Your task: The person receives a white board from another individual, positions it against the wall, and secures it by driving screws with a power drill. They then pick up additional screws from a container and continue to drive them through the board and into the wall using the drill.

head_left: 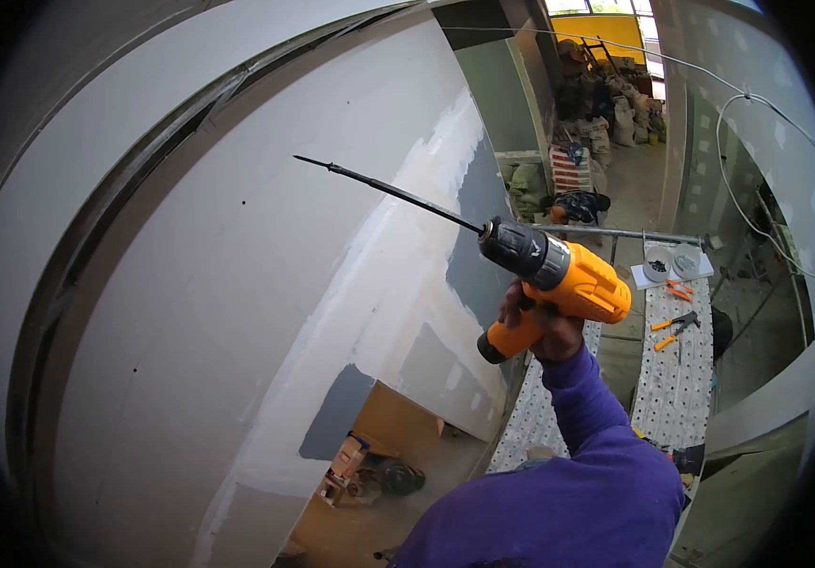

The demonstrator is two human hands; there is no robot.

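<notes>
My right hand (559, 333), at the end of a purple sleeve (587, 402), is wrapped round the handle of an orange and black cordless drill (592, 284). A long dark bit extends from its chuck up and to the left, with a small screw (313, 162) at its tip. Behind the bit in the view is a pale board wall (237, 256) with white filler along its joints. Whether the screw touches any surface cannot be made out. My left hand is out of view.
Perforated metal planks (677, 379) at the right carry orange-handled pliers (677, 327) and a tub of screws (656, 265). A cable (725, 142) hangs at upper right. A curved metal channel (76, 256) runs at the left. Filled sacks (620, 118) and a crouching person (580, 205) are farther back.
</notes>
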